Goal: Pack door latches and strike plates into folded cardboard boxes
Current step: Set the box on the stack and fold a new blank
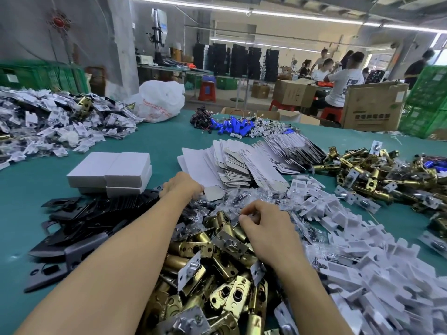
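**While both hands work the near parts heap, folded boxes sit far left of them**

As seen from the head view, left hand (181,186) is reached out far over the edge of the black strike plates (96,213), knuckles up, fingertips hidden down by the small clear bags (242,198), so can't tell if it grips anything. Right hand (266,229) is nearer, over the brass door latches (212,259), fingers curled, thumb and forefinger pinching a thin item (238,221); too small to say what it is.

Door latches: big heap near centre, under and between both forearms. Second latch heap (377,176) far right. Strike plates: fanned out flat, near left, just beside the latches.

Folded white boxes (110,172): closed, stacked two layers, far left of the left hand, touching the far end of the strike plates. Flat box blanks (232,163): overlapping rows, far centre, just beyond the clear bags.

White plastic pieces (350,240): heap near right, beside the right forearm. Blue cylinders with wires (233,126) further back. Mixed white and black heap (48,122) far left. White plastic sack (160,100) behind it. All on a green table cover (36,201). People (338,78) seated at benches far right, brown cartons (372,107) beside them
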`<state>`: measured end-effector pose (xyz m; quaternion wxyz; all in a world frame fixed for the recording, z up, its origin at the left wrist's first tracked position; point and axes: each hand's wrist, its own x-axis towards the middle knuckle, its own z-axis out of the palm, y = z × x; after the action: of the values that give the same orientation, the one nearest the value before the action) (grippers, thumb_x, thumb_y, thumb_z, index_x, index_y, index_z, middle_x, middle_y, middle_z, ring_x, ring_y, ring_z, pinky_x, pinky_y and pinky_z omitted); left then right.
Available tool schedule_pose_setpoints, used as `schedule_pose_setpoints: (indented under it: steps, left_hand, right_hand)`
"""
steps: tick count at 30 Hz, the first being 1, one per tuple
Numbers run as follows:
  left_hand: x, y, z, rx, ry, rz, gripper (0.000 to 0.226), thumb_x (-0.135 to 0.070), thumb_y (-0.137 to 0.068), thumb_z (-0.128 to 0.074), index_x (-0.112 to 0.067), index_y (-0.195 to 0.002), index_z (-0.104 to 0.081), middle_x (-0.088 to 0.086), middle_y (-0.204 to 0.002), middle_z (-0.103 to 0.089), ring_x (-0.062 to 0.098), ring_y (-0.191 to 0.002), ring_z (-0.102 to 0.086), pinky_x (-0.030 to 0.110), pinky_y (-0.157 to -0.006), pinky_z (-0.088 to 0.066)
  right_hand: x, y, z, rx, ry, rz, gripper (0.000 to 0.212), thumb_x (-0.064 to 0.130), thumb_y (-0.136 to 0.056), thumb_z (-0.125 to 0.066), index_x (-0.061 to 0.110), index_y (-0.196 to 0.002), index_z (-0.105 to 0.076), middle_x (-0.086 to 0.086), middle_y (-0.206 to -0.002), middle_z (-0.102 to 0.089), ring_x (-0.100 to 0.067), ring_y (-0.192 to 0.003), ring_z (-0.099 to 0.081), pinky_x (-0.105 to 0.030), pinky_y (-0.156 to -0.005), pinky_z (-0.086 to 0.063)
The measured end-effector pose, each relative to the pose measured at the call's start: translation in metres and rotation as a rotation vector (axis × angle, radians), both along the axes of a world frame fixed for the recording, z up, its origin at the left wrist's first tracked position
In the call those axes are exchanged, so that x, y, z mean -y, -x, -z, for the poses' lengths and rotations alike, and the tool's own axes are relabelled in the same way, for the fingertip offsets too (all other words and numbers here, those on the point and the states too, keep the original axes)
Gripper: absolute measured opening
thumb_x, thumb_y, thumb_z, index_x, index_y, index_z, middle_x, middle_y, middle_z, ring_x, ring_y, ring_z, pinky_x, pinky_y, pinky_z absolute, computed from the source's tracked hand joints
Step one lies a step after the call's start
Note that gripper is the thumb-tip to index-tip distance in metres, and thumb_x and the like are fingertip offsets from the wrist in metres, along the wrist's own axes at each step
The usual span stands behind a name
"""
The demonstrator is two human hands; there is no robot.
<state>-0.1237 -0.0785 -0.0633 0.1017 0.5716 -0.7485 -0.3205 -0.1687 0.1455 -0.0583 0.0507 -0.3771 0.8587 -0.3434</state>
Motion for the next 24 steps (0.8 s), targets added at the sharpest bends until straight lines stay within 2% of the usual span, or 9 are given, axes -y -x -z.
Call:
schedule_pose_setpoints:
  steps: [1, 3, 5, 7, 9, 14, 18, 21, 24]
  left_hand:
    - [0.001, 0.0, -0.001, -0.069, -0.026, -0.003, 0.041, -0.033, -0.093, -0.065, -0.003, -0.121, -0.057, 0.015, -0.125, -0.062, 0.034, -0.117, -0.056, 0.039, -0.095, -0.049]
    - [0.0, 0.0, -0.008, -0.247, -0.065, -0.014, 0.035, -0.017, -0.095, -0.056, 0.004, -0.122, -0.059, 0.025, -0.121, -0.06, 0.035, -0.101, -0.059, 0.032, -0.069, -0.044]
    - [-0.006, -0.002, -0.02, -0.385, 0.001, -0.022, 0.019, -0.01, -0.095, -0.048, 0.004, -0.098, -0.06, 0.028, -0.099, -0.056, 0.03, -0.075, -0.052, 0.032, -0.053, -0.024]
    - [-0.016, -0.002, -0.035, -0.502, 0.098, -0.038, 0.025, -0.011, -0.096, -0.043, -0.012, -0.071, -0.039, 0.012, -0.075, -0.041, 0.023, -0.062, -0.034, 0.033, -0.055, -0.017]
    - [-0.031, -0.006, -0.045, -0.655, 0.184, -0.039, 0.031, -0.015, -0.097, -0.041, -0.017, -0.07, -0.028, 0.003, -0.07, -0.033, 0.02, -0.063, -0.03, 0.034, -0.059, -0.021]
    - [-0.083, -0.033, -0.056, -0.905, 0.258, 0.242, 0.031, -0.014, -0.099, -0.048, -0.017, -0.071, -0.034, -0.002, -0.062, -0.035, 0.009, -0.054, -0.03, 0.03, -0.054, -0.026]
    - [-0.108, -0.06, -0.063, -0.899, 0.199, 0.353, 0.026, -0.024, -0.101, -0.051, -0.014, -0.079, -0.041, 0.027, -0.078, -0.057, 0.027, -0.062, -0.05, 0.041, -0.056, -0.044]
    - [-0.112, -0.082, -0.076, -0.932, 0.129, 0.295, 0.03, -0.021, -0.099, -0.055, -0.018, -0.072, -0.042, 0.022, -0.075, -0.057, 0.028, -0.065, -0.051, 0.05, -0.061, -0.05]
    - [-0.116, -0.1, -0.087, -0.943, 0.037, 0.357, 0.034, -0.012, -0.093, -0.063, -0.016, -0.063, -0.047, 0.01, -0.067, -0.05, 0.018, -0.06, -0.047, 0.042, -0.057, -0.051]
  right_hand:
    - [0.0, 0.0, 0.0, 0.006, 0.003, -0.001, 0.007, 0.038, -0.09, -0.057, 0.037, -0.093, -0.062, 0.018, -0.077, -0.062, 0.0, -0.073, -0.058, -0.027, -0.062, -0.045]
    - [0.001, 0.001, 0.0, 0.025, 0.012, -0.005, 0.006, 0.037, -0.089, -0.057, 0.035, -0.091, -0.063, 0.017, -0.076, -0.062, -0.001, -0.072, -0.059, -0.027, -0.063, -0.046]
    - [0.001, 0.002, 0.0, 0.047, 0.02, -0.01, 0.007, 0.036, -0.088, -0.058, 0.035, -0.09, -0.064, 0.016, -0.077, -0.063, -0.001, -0.073, -0.06, -0.027, -0.064, -0.047]
    - [0.002, 0.003, 0.0, 0.057, 0.027, -0.01, 0.007, 0.036, -0.087, -0.059, 0.035, -0.089, -0.065, 0.018, -0.078, -0.064, 0.001, -0.074, -0.06, -0.026, -0.063, -0.047]
    - [0.002, 0.003, 0.0, 0.055, 0.03, -0.008, 0.006, 0.036, -0.087, -0.059, 0.037, -0.088, -0.065, 0.02, -0.078, -0.063, 0.002, -0.075, -0.059, -0.027, -0.066, -0.048]
    - [0.001, 0.002, -0.005, 0.062, 0.055, -0.049, 0.01, 0.033, -0.095, -0.055, 0.03, -0.091, -0.064, 0.013, -0.085, -0.066, -0.007, -0.077, -0.063, -0.033, -0.072, -0.052]
    - [-0.002, -0.004, -0.027, 0.33, 0.403, -0.018, 0.036, 0.027, -0.106, -0.034, 0.013, -0.077, -0.051, -0.006, -0.076, -0.06, -0.015, -0.065, -0.053, -0.034, -0.061, -0.047]
    - [-0.009, -0.008, -0.056, 0.629, 0.721, -0.082, 0.032, 0.037, -0.097, -0.039, 0.022, -0.098, -0.066, -0.001, -0.073, -0.069, -0.009, -0.06, -0.059, -0.022, -0.048, -0.046]
    - [-0.013, -0.014, -0.07, 0.639, 0.732, -0.129, 0.023, 0.02, -0.095, -0.053, 0.026, -0.115, -0.061, 0.002, -0.079, -0.075, -0.013, -0.065, -0.068, -0.033, -0.056, -0.053]
